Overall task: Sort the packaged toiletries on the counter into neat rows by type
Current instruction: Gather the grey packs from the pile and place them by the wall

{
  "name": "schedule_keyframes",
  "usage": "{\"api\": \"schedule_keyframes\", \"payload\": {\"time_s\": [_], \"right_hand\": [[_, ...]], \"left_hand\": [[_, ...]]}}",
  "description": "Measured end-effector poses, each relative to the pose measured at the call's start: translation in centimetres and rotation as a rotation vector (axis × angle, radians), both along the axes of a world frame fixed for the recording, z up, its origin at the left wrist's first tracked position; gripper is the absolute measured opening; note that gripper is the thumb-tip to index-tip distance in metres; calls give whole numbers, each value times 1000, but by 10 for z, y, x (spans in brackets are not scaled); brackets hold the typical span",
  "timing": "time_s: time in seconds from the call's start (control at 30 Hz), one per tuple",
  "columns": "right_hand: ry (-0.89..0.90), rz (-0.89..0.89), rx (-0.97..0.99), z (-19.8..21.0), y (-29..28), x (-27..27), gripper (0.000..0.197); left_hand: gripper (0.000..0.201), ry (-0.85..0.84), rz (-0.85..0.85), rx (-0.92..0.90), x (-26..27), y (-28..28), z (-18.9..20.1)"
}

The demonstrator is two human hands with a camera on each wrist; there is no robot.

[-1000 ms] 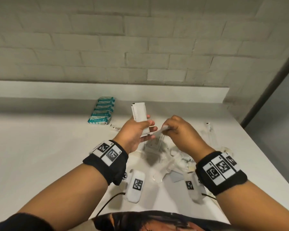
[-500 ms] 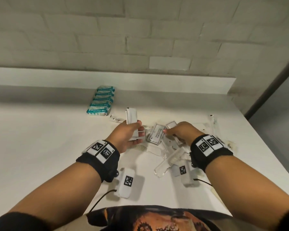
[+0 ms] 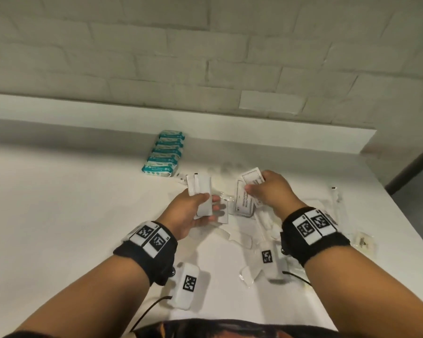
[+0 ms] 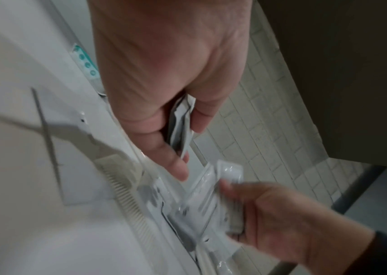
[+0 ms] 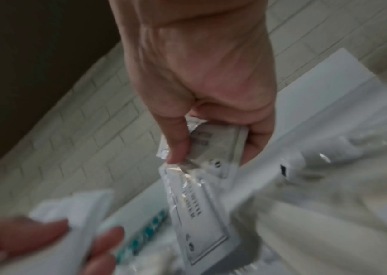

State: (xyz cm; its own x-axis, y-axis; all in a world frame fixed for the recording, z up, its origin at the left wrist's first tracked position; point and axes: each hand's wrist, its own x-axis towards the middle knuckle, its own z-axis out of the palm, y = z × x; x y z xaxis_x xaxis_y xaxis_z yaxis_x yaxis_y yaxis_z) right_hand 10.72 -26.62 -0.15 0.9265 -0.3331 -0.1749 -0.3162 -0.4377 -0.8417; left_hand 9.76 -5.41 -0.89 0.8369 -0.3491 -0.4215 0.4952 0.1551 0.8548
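My left hand (image 3: 209, 203) grips a small stack of plain white packets (image 3: 200, 191) upright above the white counter (image 3: 59, 215); the left wrist view shows the packets (image 4: 180, 126) between thumb and fingers. To its right, my right hand (image 3: 250, 191) pinches a white labelled sachet (image 3: 252, 178). A second labelled sachet (image 3: 243, 202) sits just under its fingertips; I cannot tell whether it is held. In the right wrist view the pinched sachet (image 5: 216, 147) overlaps the lower one (image 5: 199, 214). A neat row of teal packs (image 3: 166, 154) lies at the back.
A loose pile of clear-wrapped items lies under and behind my hands, among them a white comb (image 3: 222, 231) and wrapped toothbrushes (image 3: 337, 198). A small sachet (image 3: 364, 241) lies at the right. The counter's right edge and a raised back ledge (image 3: 303, 137) bound the area.
My right hand went from the left hand down to the pile and now pinches a labelled sachet. The left hand lowered slightly, still holding its white packets.
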Motion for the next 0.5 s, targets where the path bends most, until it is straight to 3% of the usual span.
{"api": "schedule_keyframes", "payload": {"time_s": [0.13, 0.27, 0.4, 0.5], "right_hand": [[-109, 47, 336, 25, 1, -8, 22], [-177, 39, 514, 42, 9, -18, 19], [-71, 110, 584, 39, 22, -33, 24], [-152, 34, 566, 37, 19, -39, 28]], "left_hand": [[10, -157, 26, 25, -1, -15, 2], [29, -223, -79, 1, -9, -33, 8], [32, -247, -66, -108, -12, -38, 22], [27, -182, -65, -191, -13, -35, 31]]}}
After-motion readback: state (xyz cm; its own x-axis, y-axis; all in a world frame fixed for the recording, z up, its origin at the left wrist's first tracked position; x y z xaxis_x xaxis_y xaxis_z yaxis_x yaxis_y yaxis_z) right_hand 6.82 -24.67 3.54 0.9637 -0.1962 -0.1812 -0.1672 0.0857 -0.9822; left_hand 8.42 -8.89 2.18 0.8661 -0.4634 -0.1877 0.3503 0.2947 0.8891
